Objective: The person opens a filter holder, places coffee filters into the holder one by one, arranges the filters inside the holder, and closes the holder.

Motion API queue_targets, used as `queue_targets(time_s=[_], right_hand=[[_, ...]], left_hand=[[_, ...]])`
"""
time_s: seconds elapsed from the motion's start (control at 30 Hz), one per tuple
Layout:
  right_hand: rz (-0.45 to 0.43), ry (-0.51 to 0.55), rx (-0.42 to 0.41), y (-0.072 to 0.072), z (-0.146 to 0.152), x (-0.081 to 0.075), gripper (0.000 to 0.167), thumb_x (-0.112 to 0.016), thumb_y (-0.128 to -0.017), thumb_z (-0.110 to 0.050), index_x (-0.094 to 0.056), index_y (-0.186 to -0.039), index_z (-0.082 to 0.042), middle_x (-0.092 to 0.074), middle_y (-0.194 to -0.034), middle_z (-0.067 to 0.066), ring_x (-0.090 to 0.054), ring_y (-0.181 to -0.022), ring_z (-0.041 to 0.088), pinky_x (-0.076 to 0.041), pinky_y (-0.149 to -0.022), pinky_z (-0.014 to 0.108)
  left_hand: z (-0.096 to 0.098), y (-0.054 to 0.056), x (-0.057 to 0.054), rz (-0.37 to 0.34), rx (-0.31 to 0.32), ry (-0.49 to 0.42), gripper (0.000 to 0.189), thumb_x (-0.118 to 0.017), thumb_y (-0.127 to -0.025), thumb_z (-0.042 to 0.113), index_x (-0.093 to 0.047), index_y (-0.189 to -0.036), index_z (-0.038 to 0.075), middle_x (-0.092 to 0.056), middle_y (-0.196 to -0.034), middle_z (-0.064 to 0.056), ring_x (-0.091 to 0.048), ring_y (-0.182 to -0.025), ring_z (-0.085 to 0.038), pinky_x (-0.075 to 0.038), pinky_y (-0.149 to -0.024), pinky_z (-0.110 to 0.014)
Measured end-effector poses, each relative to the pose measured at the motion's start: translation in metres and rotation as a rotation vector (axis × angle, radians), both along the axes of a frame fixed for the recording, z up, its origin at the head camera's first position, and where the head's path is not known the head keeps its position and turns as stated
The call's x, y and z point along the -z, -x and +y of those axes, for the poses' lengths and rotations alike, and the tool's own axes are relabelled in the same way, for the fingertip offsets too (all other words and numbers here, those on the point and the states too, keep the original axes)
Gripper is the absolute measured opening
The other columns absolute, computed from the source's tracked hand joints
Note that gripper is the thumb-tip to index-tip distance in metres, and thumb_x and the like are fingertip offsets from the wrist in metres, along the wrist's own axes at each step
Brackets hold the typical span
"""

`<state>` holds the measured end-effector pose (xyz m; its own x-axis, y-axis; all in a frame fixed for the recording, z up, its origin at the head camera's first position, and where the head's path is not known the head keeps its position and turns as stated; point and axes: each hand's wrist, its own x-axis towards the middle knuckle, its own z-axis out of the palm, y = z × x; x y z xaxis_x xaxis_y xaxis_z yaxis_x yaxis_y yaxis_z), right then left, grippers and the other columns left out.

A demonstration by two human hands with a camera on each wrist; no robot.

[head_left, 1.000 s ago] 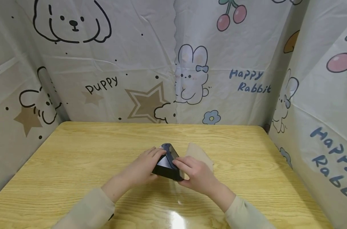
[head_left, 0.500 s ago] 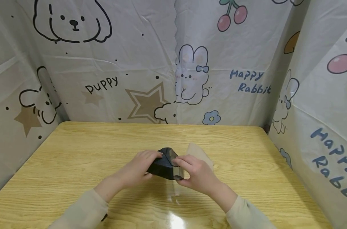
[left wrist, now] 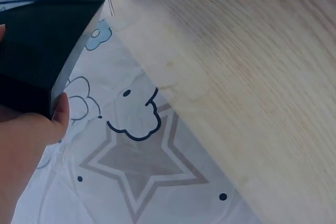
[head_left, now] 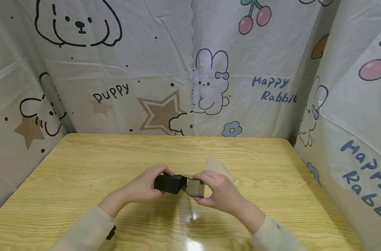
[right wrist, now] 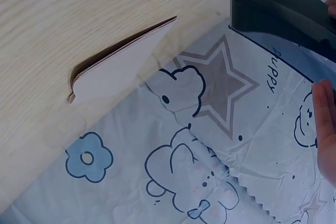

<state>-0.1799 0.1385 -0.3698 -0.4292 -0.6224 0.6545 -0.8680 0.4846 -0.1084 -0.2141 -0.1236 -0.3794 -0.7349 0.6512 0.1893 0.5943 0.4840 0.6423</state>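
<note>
Both hands hold a black angular case (head_left: pixel 167 184) in the head view, above the middle of the table. My left hand (head_left: pixel 143 184) grips its black left end, thumb below and fingers over the top. At the other end, my right hand (head_left: pixel 223 191) pinches a grey-beige panel (head_left: pixel 195 188) framed in black, joined to the case by a dark bent section. In the left wrist view the case (left wrist: pixel 31 51) shows a dark, tapering side. The right wrist view shows a dark wedge (right wrist: pixel 283 19) of it. Its exact kind cannot be told.
A tan folded sheet (head_left: pixel 216 166) lies on the wooden table (head_left: pixel 99 157) just behind my right hand; the right wrist view shows the folded sheet (right wrist: pixel 121 69) partly raised. Printed curtains (head_left: pixel 159 69) enclose the table at the back and sides.
My left hand has moved left and turned the case, drawing its black end away from the panel. The right hand stays nearly in place. More of the grey-beige panel shows now.
</note>
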Motion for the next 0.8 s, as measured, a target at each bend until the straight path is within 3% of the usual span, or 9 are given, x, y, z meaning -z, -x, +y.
queue_targets(time_s=[0.1,0.23,0.47,0.6,0.8], right_hand=[[-0.064,0.003,-0.011,-0.002,0.003,-0.002,0.047,-0.082,-0.065,-0.015,-0.060,-0.105,-0.003,-0.068,-0.093,0.004,-0.063,-0.079,0.011,-0.052,-0.070,0.015],[-0.124,0.000,-0.006,-0.004,0.006,-0.003,0.044,-0.081,-0.068,-0.015,-0.060,-0.104,-0.004,-0.067,-0.091,0.002,-0.061,-0.076,0.008,-0.051,-0.066,0.014],[-0.140,-0.001,-0.005,-0.004,0.008,-0.004,0.042,-0.081,-0.070,-0.016,-0.060,-0.104,-0.004,-0.066,-0.090,0.002,-0.060,-0.075,0.007,-0.049,-0.066,0.012],[-0.187,0.013,0.000,-0.004,0.010,-0.005,0.041,-0.081,-0.069,-0.014,-0.060,-0.103,-0.004,-0.066,-0.091,0.002,-0.058,-0.073,0.006,-0.049,-0.066,0.013],[-0.294,0.021,0.026,-0.003,0.016,-0.007,0.041,-0.080,-0.072,-0.014,-0.059,-0.105,-0.004,-0.064,-0.091,0.002,-0.055,-0.073,0.005,-0.050,-0.065,0.018]], left_hand=[[-0.003,0.002,0.001,-0.064,0.017,-0.015,0.041,-0.067,-0.072,-0.003,-0.056,-0.106,0.018,-0.061,-0.111,-0.003,-0.055,-0.096,-0.019,-0.046,-0.078,-0.032],[-0.006,0.001,0.002,-0.100,0.011,0.030,0.035,-0.069,-0.074,-0.001,-0.053,-0.099,0.018,-0.060,-0.099,-0.002,-0.052,-0.082,-0.017,-0.044,-0.069,-0.030],[-0.009,0.000,0.003,-0.133,0.025,0.037,0.033,-0.071,-0.074,-0.001,-0.051,-0.095,0.016,-0.060,-0.091,-0.001,-0.048,-0.070,-0.016,-0.041,-0.066,-0.027],[-0.013,0.002,0.007,-0.155,0.029,0.025,0.038,-0.071,-0.073,-0.005,-0.051,-0.098,0.015,-0.062,-0.096,-0.002,-0.051,-0.075,-0.016,-0.045,-0.068,-0.029],[-0.022,0.008,0.015,-0.133,0.054,0.001,0.049,-0.074,-0.072,-0.004,-0.057,-0.116,0.010,-0.064,-0.112,-0.008,-0.059,-0.100,-0.022,-0.047,-0.086,-0.037]])
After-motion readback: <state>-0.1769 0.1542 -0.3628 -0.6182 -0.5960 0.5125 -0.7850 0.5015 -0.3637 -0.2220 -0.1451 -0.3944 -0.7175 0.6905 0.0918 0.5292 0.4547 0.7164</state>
